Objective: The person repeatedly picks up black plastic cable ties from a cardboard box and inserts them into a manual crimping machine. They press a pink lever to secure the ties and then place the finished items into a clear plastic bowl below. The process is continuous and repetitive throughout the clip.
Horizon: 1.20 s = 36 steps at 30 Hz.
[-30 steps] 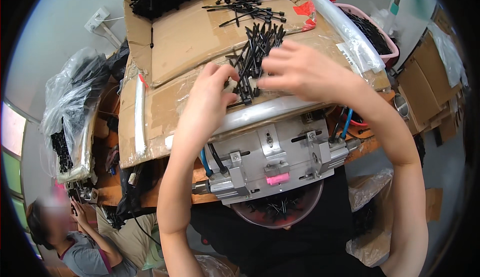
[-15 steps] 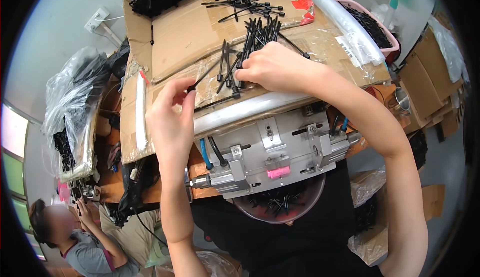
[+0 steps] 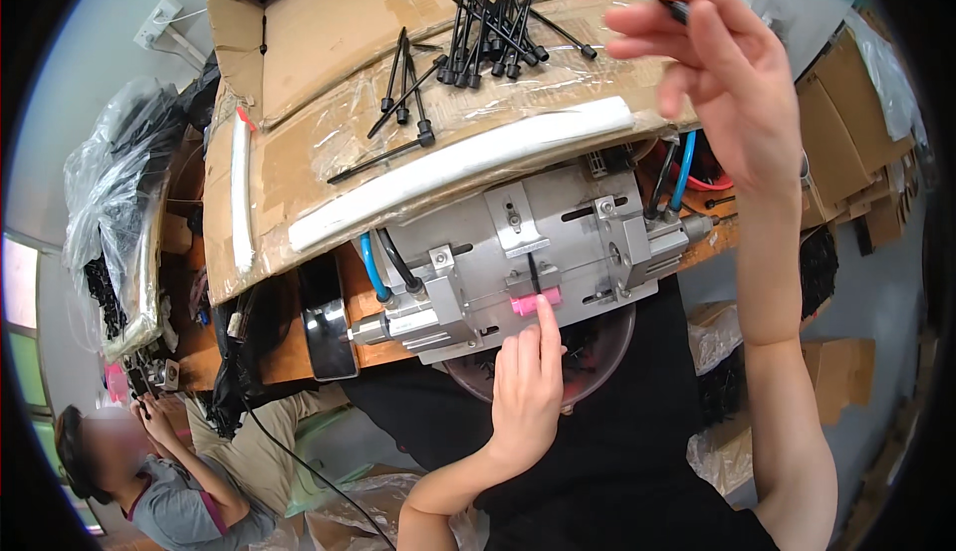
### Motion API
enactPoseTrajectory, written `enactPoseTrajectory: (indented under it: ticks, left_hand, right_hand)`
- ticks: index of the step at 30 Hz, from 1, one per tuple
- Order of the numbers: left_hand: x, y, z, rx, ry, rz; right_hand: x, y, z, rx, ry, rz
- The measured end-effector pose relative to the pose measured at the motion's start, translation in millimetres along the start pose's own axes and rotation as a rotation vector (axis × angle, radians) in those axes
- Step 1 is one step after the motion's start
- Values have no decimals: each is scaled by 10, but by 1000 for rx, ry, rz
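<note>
While a co-worker (image 3: 119,461) is bent over small parts at the lower left, a black pin (image 3: 534,274) is seated upright in the metal fixture (image 3: 518,252) at the counter's near edge, the left hand (image 3: 526,392) with one fingertip pressed on the pink tab (image 3: 534,302). Many loose pins (image 3: 488,23) remain unprocessed on the cardboard tray (image 3: 319,43). The right hand (image 3: 727,73) is raised, fingers loosely spread; its grip cannot be told.

left hand (image 3: 526,392) index extended, right hand (image 3: 722,73) raised

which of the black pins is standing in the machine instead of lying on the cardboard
The single black pin upright in the slot of the grey metal fixture, just above the pink block that the left hand fingers. All the others lie loose on the cardboard sheet.
</note>
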<state>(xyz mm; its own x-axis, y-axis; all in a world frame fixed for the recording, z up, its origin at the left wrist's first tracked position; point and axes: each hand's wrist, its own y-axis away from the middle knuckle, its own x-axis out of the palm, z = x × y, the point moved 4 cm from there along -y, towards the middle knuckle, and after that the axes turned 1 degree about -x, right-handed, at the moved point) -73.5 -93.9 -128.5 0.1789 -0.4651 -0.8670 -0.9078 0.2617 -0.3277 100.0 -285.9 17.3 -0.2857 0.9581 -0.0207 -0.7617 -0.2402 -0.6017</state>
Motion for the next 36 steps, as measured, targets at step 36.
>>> enactPoseTrajectory:
  ticks: [36]
  left_hand:
    - [-1027,-1279,716,-16,107,-355]
  right_hand:
    - [483,194,-206,-67,1236,-142]
